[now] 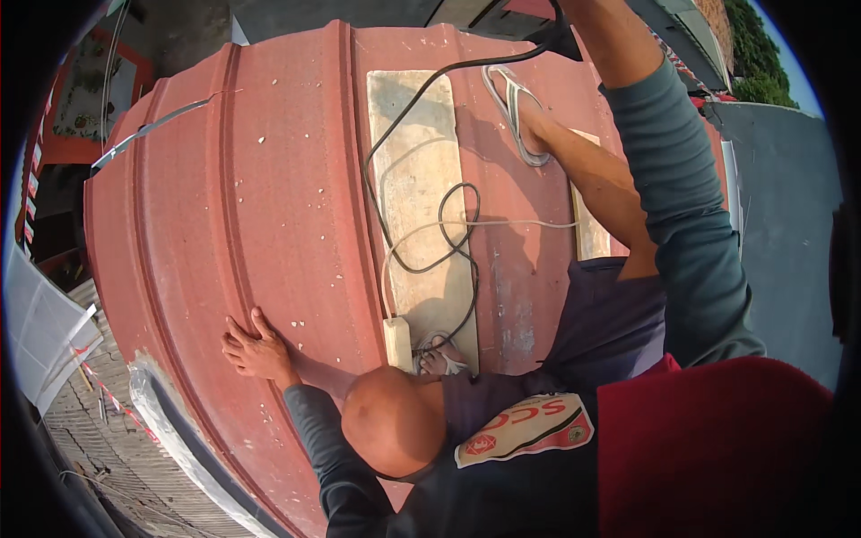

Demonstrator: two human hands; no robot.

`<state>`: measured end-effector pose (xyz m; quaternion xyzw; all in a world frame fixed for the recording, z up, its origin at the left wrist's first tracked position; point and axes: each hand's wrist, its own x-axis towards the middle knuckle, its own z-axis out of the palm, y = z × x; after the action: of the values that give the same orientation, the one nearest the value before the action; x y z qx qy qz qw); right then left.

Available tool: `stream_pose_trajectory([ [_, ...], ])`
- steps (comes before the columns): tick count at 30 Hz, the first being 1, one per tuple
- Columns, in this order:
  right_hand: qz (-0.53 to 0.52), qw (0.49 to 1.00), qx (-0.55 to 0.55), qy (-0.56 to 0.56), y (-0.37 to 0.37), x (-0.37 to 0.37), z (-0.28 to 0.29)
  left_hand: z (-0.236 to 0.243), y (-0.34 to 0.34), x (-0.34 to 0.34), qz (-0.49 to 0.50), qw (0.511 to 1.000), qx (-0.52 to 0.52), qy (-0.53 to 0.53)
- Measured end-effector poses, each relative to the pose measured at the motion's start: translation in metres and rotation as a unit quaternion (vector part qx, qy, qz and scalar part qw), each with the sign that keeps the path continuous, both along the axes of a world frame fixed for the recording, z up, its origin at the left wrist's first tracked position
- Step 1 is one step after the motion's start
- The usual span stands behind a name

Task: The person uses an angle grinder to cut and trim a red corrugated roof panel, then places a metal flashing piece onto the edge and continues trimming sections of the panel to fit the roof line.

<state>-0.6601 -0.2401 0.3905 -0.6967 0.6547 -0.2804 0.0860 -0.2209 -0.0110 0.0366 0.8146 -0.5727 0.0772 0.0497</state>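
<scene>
My left hand (257, 350) rests palm down on the red ribbed metal roof (278, 170), fingers stretched and holding nothing. My right forearm (619, 40) reaches up past the top edge, so the hand itself is out of the picture. Close to that forearm, a black part (560, 40) is cut off by the edge, and a black cable (404, 117) comes from beside it. The cable loops down over a long pale board (417, 161) to a cream extension socket (396, 341) by my foot. A thin pale cord (520, 222) also leads from the socket.
My sandalled foot (516, 112) is braced on the roof; another (439, 354) stands on the board. Small white chips (300, 325) lie scattered around. At lower left, a silvery strip (166, 412) edges the roof above corrugated sheets (117, 448). A grey wall (780, 224) rises right.
</scene>
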Motion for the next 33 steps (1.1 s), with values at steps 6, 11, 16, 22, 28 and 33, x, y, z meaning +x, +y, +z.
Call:
stream_pose_trajectory([
  [6, -0.062, 0.993, -0.009, 0.104, 0.038, -0.004, 0.083, 0.001, 0.013, 0.01, 0.032, 0.999, 0.004, -0.027],
  [11, -0.126, 0.979, -0.01, 0.162, 0.083, -0.014, 0.127, 0.002, 0.016, 0.013, 0.028, 0.999, 0.013, -0.013],
  [16, -0.167, 0.966, -0.005, 0.196, 0.115, -0.023, 0.149, 0.0, 0.017, 0.015, 0.035, 0.999, 0.024, 0.002],
  [22, -0.177, 0.959, 0.004, 0.22, 0.128, -0.035, 0.154, 0.0, 0.017, 0.018, 0.037, 0.999, 0.028, -0.003],
  [28, -0.154, 0.961, 0.003, 0.232, 0.126, -0.049, 0.139, 0.001, 0.015, 0.012, 0.037, 0.999, 0.011, -0.024],
  [33, -0.106, 0.965, -0.013, 0.238, 0.121, -0.056, 0.116, 0.0, 0.016, 0.012, 0.038, 0.999, 0.024, -0.027],
])
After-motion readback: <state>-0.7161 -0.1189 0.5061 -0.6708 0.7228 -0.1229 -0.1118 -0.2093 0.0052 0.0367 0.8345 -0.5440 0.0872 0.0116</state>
